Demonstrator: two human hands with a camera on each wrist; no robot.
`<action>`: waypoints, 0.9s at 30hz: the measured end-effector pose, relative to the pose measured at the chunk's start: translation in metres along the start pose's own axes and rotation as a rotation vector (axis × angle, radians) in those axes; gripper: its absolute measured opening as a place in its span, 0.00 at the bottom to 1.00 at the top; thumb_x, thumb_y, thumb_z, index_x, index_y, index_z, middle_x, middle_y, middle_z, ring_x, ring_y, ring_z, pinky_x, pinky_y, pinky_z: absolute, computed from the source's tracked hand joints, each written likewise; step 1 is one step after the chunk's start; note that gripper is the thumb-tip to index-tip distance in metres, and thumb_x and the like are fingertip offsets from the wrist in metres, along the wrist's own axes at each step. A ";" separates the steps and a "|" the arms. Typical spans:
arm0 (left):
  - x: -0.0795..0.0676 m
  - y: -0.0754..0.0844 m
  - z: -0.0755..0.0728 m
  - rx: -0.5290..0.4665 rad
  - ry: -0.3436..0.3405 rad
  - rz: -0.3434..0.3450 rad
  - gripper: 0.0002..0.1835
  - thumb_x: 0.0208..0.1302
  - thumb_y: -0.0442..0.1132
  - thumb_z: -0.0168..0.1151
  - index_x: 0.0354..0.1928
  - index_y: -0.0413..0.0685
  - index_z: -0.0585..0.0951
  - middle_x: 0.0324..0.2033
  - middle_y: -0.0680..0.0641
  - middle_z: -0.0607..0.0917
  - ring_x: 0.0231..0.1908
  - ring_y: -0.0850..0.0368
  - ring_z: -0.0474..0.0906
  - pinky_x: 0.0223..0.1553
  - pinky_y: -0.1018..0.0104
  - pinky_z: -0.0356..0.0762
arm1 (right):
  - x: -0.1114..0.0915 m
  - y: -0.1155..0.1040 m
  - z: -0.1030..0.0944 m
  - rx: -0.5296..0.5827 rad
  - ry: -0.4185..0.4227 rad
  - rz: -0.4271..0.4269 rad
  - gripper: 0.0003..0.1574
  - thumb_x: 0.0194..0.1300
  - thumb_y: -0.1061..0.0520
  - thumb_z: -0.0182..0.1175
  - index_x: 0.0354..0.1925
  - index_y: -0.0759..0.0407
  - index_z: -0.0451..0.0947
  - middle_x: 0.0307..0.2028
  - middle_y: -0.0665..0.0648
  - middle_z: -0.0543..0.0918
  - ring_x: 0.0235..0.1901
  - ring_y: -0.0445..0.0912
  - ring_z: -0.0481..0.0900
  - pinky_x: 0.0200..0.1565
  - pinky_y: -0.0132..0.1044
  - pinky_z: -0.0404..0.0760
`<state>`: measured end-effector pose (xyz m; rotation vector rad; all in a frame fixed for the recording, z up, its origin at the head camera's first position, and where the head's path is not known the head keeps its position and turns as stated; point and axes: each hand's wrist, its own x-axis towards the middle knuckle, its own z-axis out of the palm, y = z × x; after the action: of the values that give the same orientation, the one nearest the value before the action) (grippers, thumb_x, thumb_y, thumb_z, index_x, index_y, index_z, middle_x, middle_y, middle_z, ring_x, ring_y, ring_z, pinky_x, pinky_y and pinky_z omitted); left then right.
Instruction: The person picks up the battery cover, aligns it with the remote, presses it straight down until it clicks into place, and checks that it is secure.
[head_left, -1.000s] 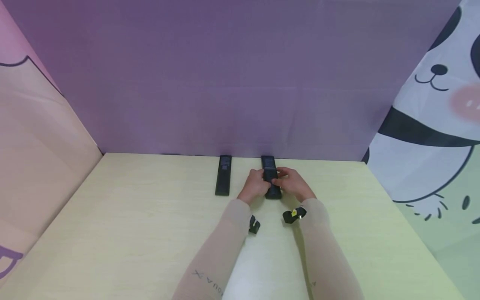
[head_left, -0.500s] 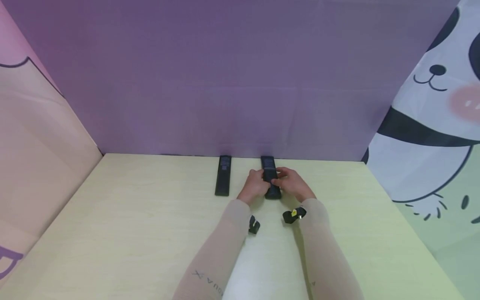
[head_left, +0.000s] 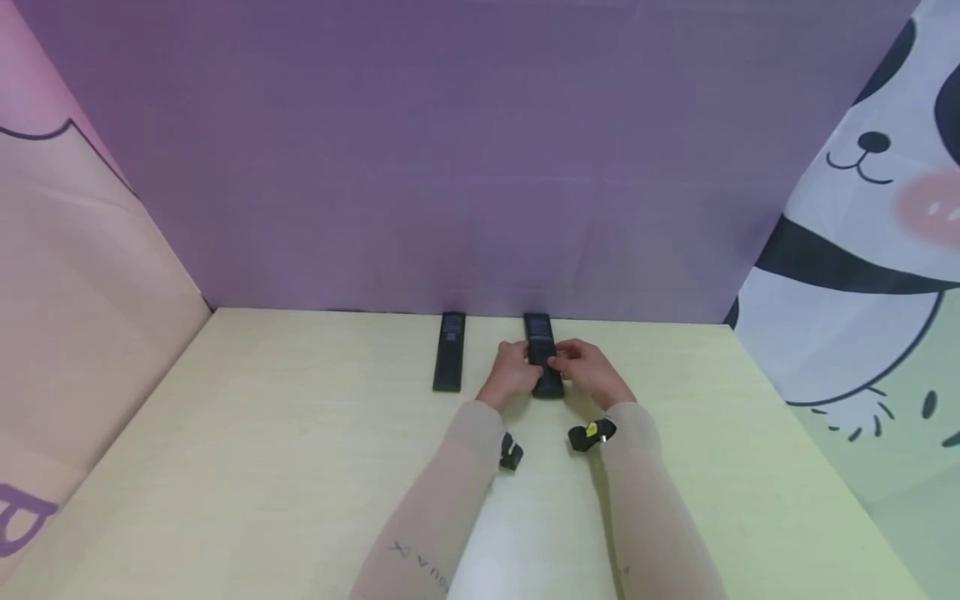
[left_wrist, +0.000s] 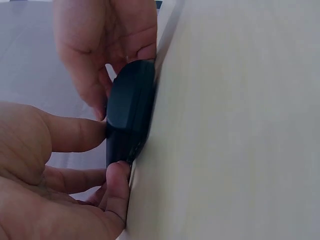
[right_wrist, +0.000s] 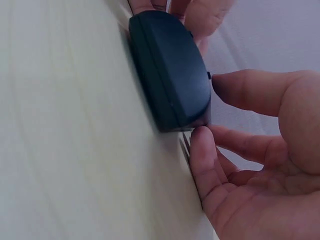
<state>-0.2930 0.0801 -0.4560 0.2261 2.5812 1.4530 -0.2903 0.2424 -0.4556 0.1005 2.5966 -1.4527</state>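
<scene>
A long black remote control [head_left: 549, 385] lies on the table near the purple backdrop, its far end by the back edge. My left hand [head_left: 512, 372] pinches its left side, with the thumb over the upper face. From the right, my right hand [head_left: 591, 368] grips the opposite side between thumb and fingers. In the left wrist view, the remote's rounded near end [left_wrist: 131, 95] shows low against the tabletop, fingers of both hands about it. The right wrist view shows the same dark end [right_wrist: 172, 67] and a small nub near my right thumb [right_wrist: 250, 90].
A second slim black remote-like bar [head_left: 448, 358] with a printed label lies to the left, roughly parallel. Behind the pale table [head_left: 262, 467] rises a purple backdrop [head_left: 480, 167]. Printed cloth stands at both sides, with a panda [head_left: 855, 333] on the right.
The head view has shifted very slightly. Both hands stay at the right-hand remote, and neither black object has visibly moved on the table.
</scene>
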 end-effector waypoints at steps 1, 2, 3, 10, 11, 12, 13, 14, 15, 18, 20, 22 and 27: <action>0.000 0.000 0.000 -0.006 0.003 -0.001 0.27 0.64 0.33 0.63 0.65 0.34 0.77 0.58 0.32 0.74 0.54 0.45 0.75 0.66 0.55 0.72 | 0.001 0.001 0.000 0.009 0.001 0.003 0.31 0.74 0.55 0.57 0.69 0.68 0.68 0.60 0.69 0.78 0.53 0.56 0.81 0.57 0.43 0.76; -0.001 0.000 0.000 -0.014 0.004 -0.005 0.26 0.64 0.33 0.62 0.64 0.34 0.77 0.57 0.32 0.74 0.53 0.45 0.75 0.65 0.54 0.73 | 0.002 0.001 0.000 0.017 -0.001 0.004 0.31 0.75 0.55 0.57 0.69 0.68 0.68 0.60 0.69 0.78 0.54 0.56 0.81 0.58 0.44 0.76; -0.002 0.000 -0.001 -0.017 0.003 -0.014 0.25 0.64 0.33 0.62 0.64 0.34 0.77 0.57 0.32 0.74 0.52 0.45 0.74 0.64 0.54 0.73 | 0.003 0.002 0.000 0.022 -0.005 0.005 0.31 0.75 0.55 0.57 0.69 0.68 0.68 0.61 0.69 0.77 0.55 0.57 0.81 0.59 0.45 0.76; -0.002 -0.004 -0.007 0.027 -0.021 -0.071 0.26 0.67 0.40 0.63 0.64 0.34 0.76 0.61 0.34 0.77 0.60 0.45 0.75 0.66 0.54 0.72 | 0.005 0.008 -0.005 0.084 -0.042 0.021 0.33 0.76 0.54 0.55 0.71 0.70 0.64 0.67 0.72 0.74 0.62 0.62 0.78 0.68 0.53 0.71; -0.002 -0.005 -0.007 0.030 -0.028 -0.074 0.26 0.68 0.40 0.63 0.65 0.34 0.76 0.62 0.35 0.78 0.62 0.45 0.75 0.67 0.54 0.72 | 0.005 0.008 -0.006 0.096 -0.044 0.029 0.33 0.77 0.54 0.54 0.71 0.70 0.64 0.66 0.72 0.74 0.62 0.62 0.78 0.69 0.53 0.71; -0.003 -0.006 -0.008 0.034 -0.033 -0.075 0.26 0.68 0.40 0.63 0.64 0.34 0.76 0.62 0.35 0.79 0.63 0.45 0.75 0.67 0.55 0.72 | 0.005 0.008 -0.007 0.099 -0.045 0.034 0.32 0.77 0.54 0.54 0.71 0.70 0.64 0.66 0.72 0.74 0.63 0.62 0.78 0.68 0.53 0.71; -0.003 -0.006 -0.009 0.032 -0.037 -0.077 0.26 0.67 0.40 0.64 0.64 0.34 0.77 0.62 0.36 0.79 0.63 0.45 0.76 0.67 0.55 0.72 | 0.005 0.008 -0.007 0.095 -0.048 0.038 0.32 0.77 0.54 0.54 0.71 0.69 0.64 0.66 0.72 0.75 0.62 0.61 0.78 0.68 0.52 0.72; -0.004 -0.006 -0.009 0.030 -0.043 -0.077 0.26 0.68 0.41 0.64 0.64 0.34 0.77 0.62 0.36 0.80 0.63 0.45 0.76 0.67 0.55 0.73 | 0.005 0.008 -0.008 0.089 -0.050 0.042 0.32 0.77 0.53 0.54 0.71 0.69 0.64 0.65 0.71 0.75 0.62 0.60 0.78 0.67 0.51 0.73; -0.006 -0.006 -0.010 0.030 -0.049 -0.075 0.26 0.68 0.41 0.64 0.64 0.34 0.76 0.62 0.36 0.80 0.63 0.45 0.76 0.67 0.55 0.73 | 0.004 0.007 -0.009 0.087 -0.051 0.047 0.32 0.77 0.53 0.54 0.70 0.69 0.65 0.65 0.71 0.75 0.62 0.60 0.78 0.67 0.51 0.73; -0.010 -0.006 -0.013 0.029 -0.063 -0.071 0.26 0.67 0.42 0.65 0.63 0.35 0.77 0.61 0.37 0.81 0.62 0.45 0.77 0.66 0.55 0.74 | 0.003 0.006 -0.010 0.074 -0.048 0.055 0.31 0.77 0.52 0.54 0.68 0.69 0.66 0.63 0.70 0.77 0.59 0.58 0.80 0.63 0.48 0.75; -0.014 -0.006 -0.014 0.031 -0.074 -0.063 0.26 0.67 0.42 0.65 0.62 0.34 0.77 0.60 0.37 0.82 0.62 0.44 0.78 0.65 0.53 0.74 | 0.002 0.005 -0.011 0.073 -0.047 0.058 0.29 0.77 0.52 0.54 0.66 0.70 0.67 0.61 0.70 0.78 0.56 0.56 0.81 0.59 0.45 0.78; -0.018 -0.005 -0.017 0.031 -0.087 -0.055 0.25 0.67 0.43 0.66 0.61 0.35 0.77 0.59 0.37 0.82 0.61 0.43 0.78 0.64 0.53 0.75 | 0.002 0.005 -0.011 0.073 -0.047 0.058 0.27 0.76 0.54 0.54 0.64 0.70 0.69 0.57 0.68 0.80 0.50 0.52 0.82 0.55 0.41 0.79; -0.029 -0.006 -0.026 0.051 -0.129 -0.040 0.24 0.68 0.46 0.65 0.59 0.38 0.79 0.59 0.40 0.83 0.59 0.45 0.79 0.63 0.52 0.75 | 0.001 0.007 -0.014 0.074 -0.052 0.051 0.22 0.74 0.59 0.53 0.60 0.72 0.71 0.51 0.63 0.81 0.42 0.45 0.80 0.48 0.35 0.81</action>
<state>-0.2708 0.0490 -0.4461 0.2644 2.5068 1.3154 -0.2923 0.2575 -0.4544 0.1348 2.4806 -1.5135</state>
